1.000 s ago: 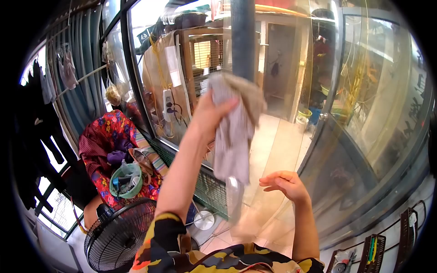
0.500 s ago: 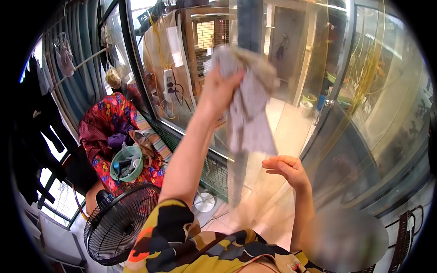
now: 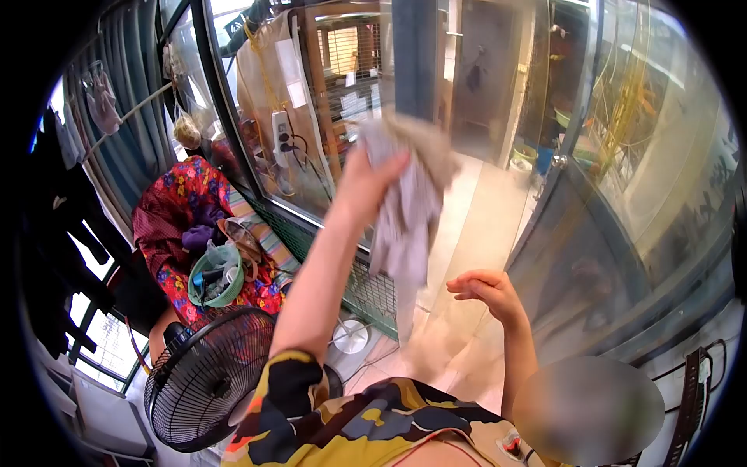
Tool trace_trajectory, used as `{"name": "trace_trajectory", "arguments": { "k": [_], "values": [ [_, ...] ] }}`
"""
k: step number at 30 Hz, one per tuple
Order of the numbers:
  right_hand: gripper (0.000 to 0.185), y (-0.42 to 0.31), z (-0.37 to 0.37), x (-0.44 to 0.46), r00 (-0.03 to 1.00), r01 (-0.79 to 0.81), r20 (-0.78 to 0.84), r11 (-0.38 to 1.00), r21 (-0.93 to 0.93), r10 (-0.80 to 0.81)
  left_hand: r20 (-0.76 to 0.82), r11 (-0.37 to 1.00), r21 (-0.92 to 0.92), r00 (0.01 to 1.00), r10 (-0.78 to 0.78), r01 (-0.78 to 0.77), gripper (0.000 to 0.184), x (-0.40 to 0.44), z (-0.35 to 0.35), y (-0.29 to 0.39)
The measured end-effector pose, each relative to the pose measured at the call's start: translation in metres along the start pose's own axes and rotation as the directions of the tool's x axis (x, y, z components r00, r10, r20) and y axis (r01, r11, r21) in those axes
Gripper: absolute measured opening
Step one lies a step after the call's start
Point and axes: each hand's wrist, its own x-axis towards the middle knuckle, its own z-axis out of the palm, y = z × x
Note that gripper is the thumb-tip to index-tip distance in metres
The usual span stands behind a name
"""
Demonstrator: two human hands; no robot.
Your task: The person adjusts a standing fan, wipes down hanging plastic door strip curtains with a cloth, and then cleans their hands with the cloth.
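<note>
My left hand [image 3: 369, 180] is raised in front of me, its fingers closed on a crumpled cloth [image 3: 408, 198]. The cloth is pale grey-lilac with a beige part at the upper right, and its lower end hangs loose. Both hand and cloth are a little blurred. It lies in front of a translucent panel or sheet; whether it touches that surface I cannot tell. Lower right of the cloth, my right hand [image 3: 490, 292] is held in the air with fingers stretched to the left and slightly bent, holding nothing.
A black fan [image 3: 210, 381] stands at lower left. Beyond it, a green basket [image 3: 238, 284] with small items rests on red floral fabric [image 3: 175, 202]. Dark clothes [image 3: 70, 218] hang far left. A metal-framed door [image 3: 580, 226] is on the right, above a tiled floor [image 3: 459, 249].
My left hand has moved slightly left and down with the cloth, whose hanging end has swung left. My right hand stays nearly in place.
</note>
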Motion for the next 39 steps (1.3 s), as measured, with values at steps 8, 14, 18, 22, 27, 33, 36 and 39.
{"name": "trace_trajectory", "arguments": {
  "k": [8, 14, 18, 22, 27, 33, 36, 39],
  "values": [
    [0.023, 0.007, 0.001, 0.007, 0.999, 0.019, -0.039, 1.0, 0.017, -0.018, 0.223, 0.978, 0.043, 0.956, 0.189, -0.203, 0.048, 0.088, 0.024, 0.066],
    [0.023, 0.017, -0.01, 0.016, 0.999, 0.011, -0.053, 0.999, 0.034, -0.009, -0.008, 0.955, 0.291, 0.998, -0.06, 0.06, 0.028, -0.024, -0.013, -0.039],
    [0.02, 0.012, -0.012, 0.017, 0.999, -0.015, -0.033, 1.0, -0.017, 0.015, 0.032, 0.931, 0.322, 0.981, -0.193, 0.173, 0.033, -0.096, -0.05, -0.111],
    [0.021, 0.016, -0.008, 0.016, 1.0, -0.001, 0.009, 1.0, 0.012, 0.001, -0.098, 0.94, 0.276, 0.979, -0.179, 0.2, 0.015, -0.112, -0.07, -0.125],
    [0.021, 0.019, -0.012, 0.015, 1.0, 0.014, 0.008, 0.999, 0.037, -0.014, -0.256, 0.924, 0.332, 0.924, 0.283, -0.191, 0.017, -0.078, -0.041, -0.043],
    [0.019, 0.008, 0.0, 0.0, 0.998, 0.025, 0.062, 0.997, 0.072, -0.03, 0.641, 0.045, 0.734, 0.712, 0.287, -0.678, 0.056, -0.04, 0.016, -0.012],
    [0.02, 0.001, 0.009, -0.015, 0.998, 0.044, 0.035, 0.997, 0.063, -0.046, 0.711, 0.007, 0.693, 0.684, 0.165, -0.721, 0.075, 0.001, 0.049, -0.006],
    [0.021, -0.005, 0.002, -0.022, 0.998, 0.068, 0.008, 0.997, 0.042, -0.069, 0.752, -0.071, 0.645, 0.617, 0.231, -0.76, 0.078, 0.061, 0.07, -0.002]
  ]
}}
